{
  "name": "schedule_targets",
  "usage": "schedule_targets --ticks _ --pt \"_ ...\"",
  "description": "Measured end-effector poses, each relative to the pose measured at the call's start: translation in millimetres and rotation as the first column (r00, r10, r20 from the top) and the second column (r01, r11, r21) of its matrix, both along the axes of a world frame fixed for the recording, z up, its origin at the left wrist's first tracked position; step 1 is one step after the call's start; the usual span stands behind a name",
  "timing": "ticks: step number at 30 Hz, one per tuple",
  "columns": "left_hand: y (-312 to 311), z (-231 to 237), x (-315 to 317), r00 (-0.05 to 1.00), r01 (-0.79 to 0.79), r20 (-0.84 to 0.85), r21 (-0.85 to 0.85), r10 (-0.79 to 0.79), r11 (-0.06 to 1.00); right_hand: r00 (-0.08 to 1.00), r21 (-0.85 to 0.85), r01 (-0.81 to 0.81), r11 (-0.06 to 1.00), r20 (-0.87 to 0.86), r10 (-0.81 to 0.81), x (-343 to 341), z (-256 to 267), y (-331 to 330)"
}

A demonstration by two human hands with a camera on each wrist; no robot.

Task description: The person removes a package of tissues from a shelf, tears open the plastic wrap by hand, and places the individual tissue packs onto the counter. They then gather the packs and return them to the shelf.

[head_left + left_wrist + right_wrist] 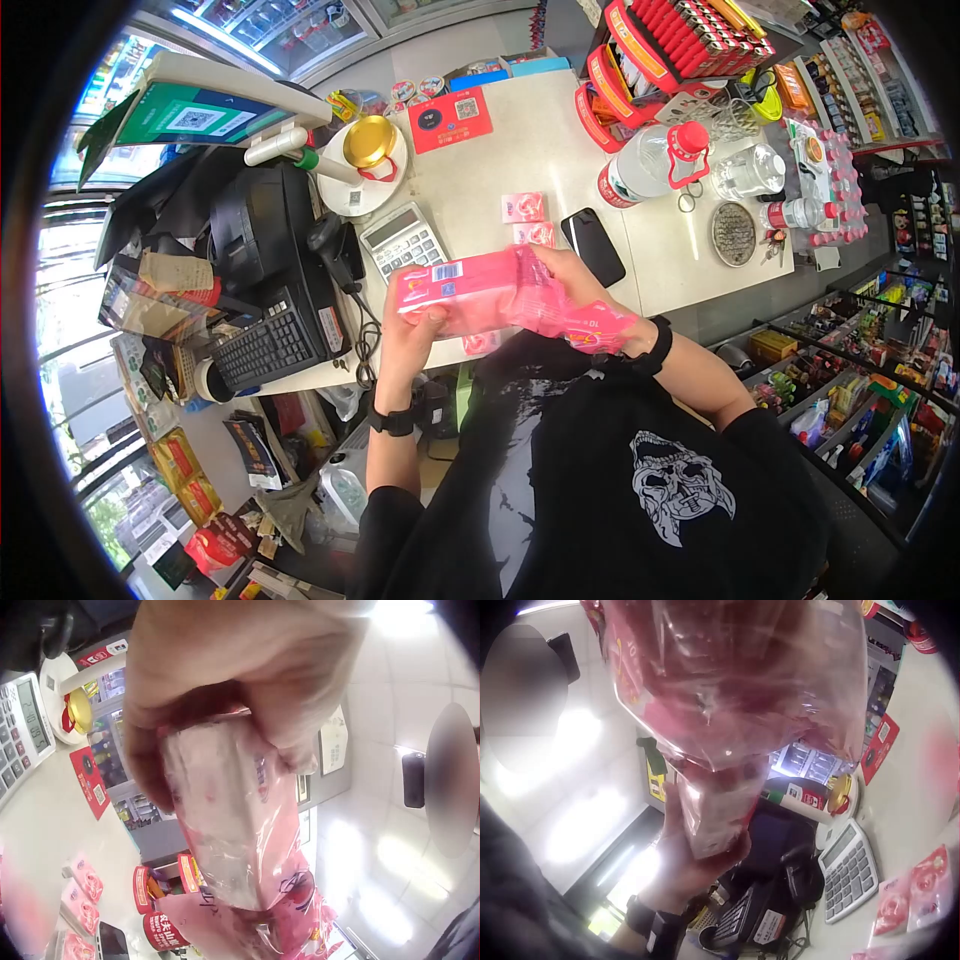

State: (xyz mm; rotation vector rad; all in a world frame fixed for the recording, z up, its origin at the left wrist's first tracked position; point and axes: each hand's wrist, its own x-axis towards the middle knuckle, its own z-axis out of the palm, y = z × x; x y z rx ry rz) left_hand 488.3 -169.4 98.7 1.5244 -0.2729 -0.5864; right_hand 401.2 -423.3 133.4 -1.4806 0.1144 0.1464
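Note:
A pink plastic-wrapped pack [470, 290] is held up over the near edge of the counter. My left hand [408, 335] grips its left end, thumb on the near side; in the left wrist view the fingers and thumb [240, 667] clasp the pack [232, 802] from both sides. My right hand [580, 283] is at the other end, in the loose pink wrapper [560, 310], which partly covers its fingers. Small pink packets [522, 208] lie on the counter just beyond the pack, and another pink packet [481, 343] lies on its near side.
On the counter [560, 130], a calculator [404, 240] and scanner [335, 245] stand left, and a black phone [593, 247] lies right of the packets. Beyond it are a large bottle [650, 165], a round metal dish [735, 234] and a lighter display [700, 40]. A keyboard [265, 345] sits at far left.

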Motion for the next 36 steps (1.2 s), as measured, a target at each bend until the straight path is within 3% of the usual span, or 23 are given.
schedule_targets --ticks 4,7,8,10,13,15,18,20,23,26,32,36 --pt "1.4 9.2 1.8 0.999 -0.045 -0.001 -0.026 0.045 0.999 0.995 -0.006 0.053 0.999 0.090 -0.052 -3.6 -10.5 -3.8" --pt "11.4 13.1 9.1 0.997 -0.080 0.020 0.044 0.079 0.996 0.994 0.051 0.086 0.995 0.056 -0.089 -8.0 -31.7 -5.1" --pt "10.0 10.6 9.3 0.985 -0.142 0.100 -0.026 0.144 0.990 0.982 0.093 0.171 0.981 0.066 -0.177 -8.6 -43.2 -6.8" --pt "27.5 12.7 15.5 0.969 -0.227 0.101 0.025 0.224 0.973 0.934 0.179 0.332 0.926 0.075 -0.349 -5.0 -65.7 -14.3" --pt "67.7 10.6 23.7 0.967 -0.247 0.069 0.001 0.246 0.969 0.862 0.153 0.506 0.849 -0.113 -0.493 4.5 -83.6 -57.6" --pt "81.6 5.2 22.9 0.982 -0.186 0.027 0.056 0.185 0.981 0.901 -0.034 0.413 0.910 -0.130 -0.414 5.7 -135.5 -68.2" --pt "83.2 7.1 27.1 0.999 -0.034 0.045 0.069 0.031 0.997 0.962 -0.396 0.125 0.910 -0.175 -0.209 9.0 -147.9 -59.5" --pt "80.5 9.1 24.9 0.997 -0.024 0.083 0.153 0.011 0.988 0.965 -0.567 -0.040 0.823 -0.235 -0.116 19.6 -139.9 -43.8" --pt "76.2 5.1 24.0 0.989 -0.024 0.149 0.214 -0.008 0.977 0.993 -0.789 -0.076 0.610 -0.115 -0.025 40.6 -119.9 -18.0" --pt "73.1 3.0 24.6 0.983 -0.036 0.181 0.178 0.003 0.983 0.994 -0.833 0.023 0.554 0.078 0.076 61.1 -143.6 3.0" --pt "75.1 -1.6 26.6 0.974 -0.140 0.197 0.155 0.108 0.978 0.954 -0.934 0.014 0.357 0.120 0.276 82.8 -170.2 30.6" --pt "79.0 -6.2 26.4 0.954 -0.225 0.235 0.148 0.187 0.963 0.955 -0.943 0.039 0.330 0.132 0.265 84.5 -175.3 40.7"
